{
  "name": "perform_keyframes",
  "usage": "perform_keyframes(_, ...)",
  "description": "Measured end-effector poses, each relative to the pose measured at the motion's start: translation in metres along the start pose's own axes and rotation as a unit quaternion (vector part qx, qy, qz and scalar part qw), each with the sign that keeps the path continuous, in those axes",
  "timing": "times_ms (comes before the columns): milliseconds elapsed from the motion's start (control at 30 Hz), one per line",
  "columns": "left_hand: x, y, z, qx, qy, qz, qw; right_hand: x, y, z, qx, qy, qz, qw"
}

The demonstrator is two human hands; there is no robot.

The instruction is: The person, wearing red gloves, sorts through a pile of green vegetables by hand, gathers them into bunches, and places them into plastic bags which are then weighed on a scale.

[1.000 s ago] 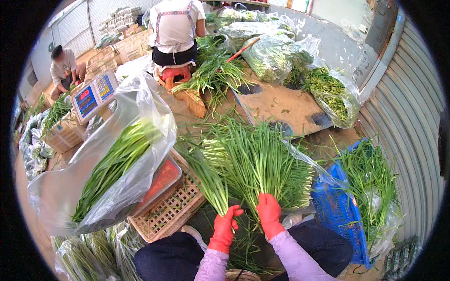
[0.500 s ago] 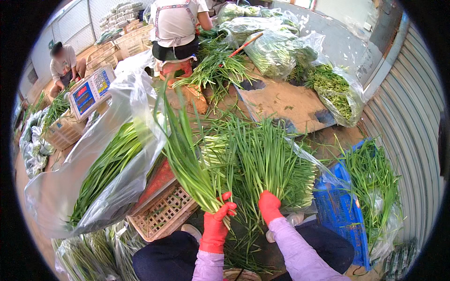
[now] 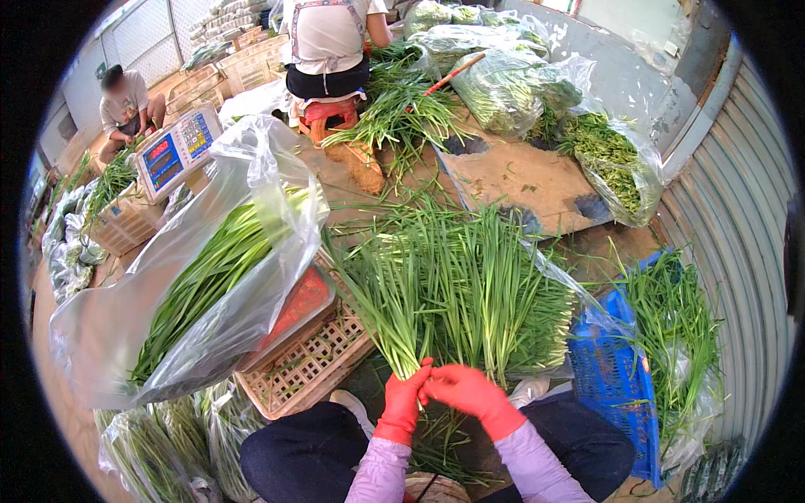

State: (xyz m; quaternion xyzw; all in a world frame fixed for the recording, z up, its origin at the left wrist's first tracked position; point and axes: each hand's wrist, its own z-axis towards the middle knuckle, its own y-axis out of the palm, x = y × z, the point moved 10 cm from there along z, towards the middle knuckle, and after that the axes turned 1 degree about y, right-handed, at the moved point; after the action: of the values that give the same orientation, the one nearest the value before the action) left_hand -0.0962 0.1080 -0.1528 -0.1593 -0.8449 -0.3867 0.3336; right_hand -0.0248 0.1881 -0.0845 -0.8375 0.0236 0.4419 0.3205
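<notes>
Both of my hands wear red gloves and meet low in the middle, above my lap. My left hand [image 3: 402, 404] is closed around the pale stem ends of a bunch of garlic chives [image 3: 392, 323], whose green leaves fan up and left. My right hand [image 3: 470, 391] reaches across with its fingertips pressed together against the left fingers and stem ends; whatever they pinch is hidden. Just beyond lies a broad heap of garlic chives [image 3: 495, 272] on a clear plastic sheet. To the left, an open clear bag [image 3: 277, 189] holds more chives [image 3: 210, 289] on a red-topped scale [image 3: 298, 306].
Under the scale stands a beige crate [image 3: 310, 373]. A blue crate [image 3: 612, 377] with loose greens is at right, beside a corrugated wall [image 3: 738, 226]. The scale's display [image 3: 176, 151] rises at left. Two people work farther off: one on a red stool [image 3: 327, 113], another at far left.
My right hand has left the heap and come left to meet my left hand. The held chives have swung down and right, over the heap's left side. The view has shifted slightly.
</notes>
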Motion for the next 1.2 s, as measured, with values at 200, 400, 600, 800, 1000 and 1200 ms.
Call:
perform_keyframes(200,-0.015,-0.005,-0.002,0.010,-0.042,0.029,0.999,0.040,0.017,0.050,0.047,0.136,0.171,0.975)
perform_keyframes(400,0.026,-0.016,-0.009,0.154,0.037,0.115,0.981,0.021,0.014,0.021,0.151,0.017,-0.154,0.976)
perform_keyframes(600,0.070,-0.025,-0.011,0.184,0.119,0.067,0.973,0.128,0.135,-0.072,-0.344,-0.104,-0.297,0.885)
perform_keyframes(800,0.047,-0.013,0.003,0.115,0.107,0.003,0.988,0.146,0.092,0.026,0.038,0.295,0.358,0.885)
perform_keyframes(1000,-0.004,-0.049,0.010,0.177,-0.034,0.061,0.982,0.099,0.080,0.028,0.015,0.232,0.322,0.918)
perform_keyframes(1200,-0.024,-0.032,0.018,0.046,-0.076,0.039,0.995,0.052,0.074,-0.009,0.029,0.114,0.307,0.944)
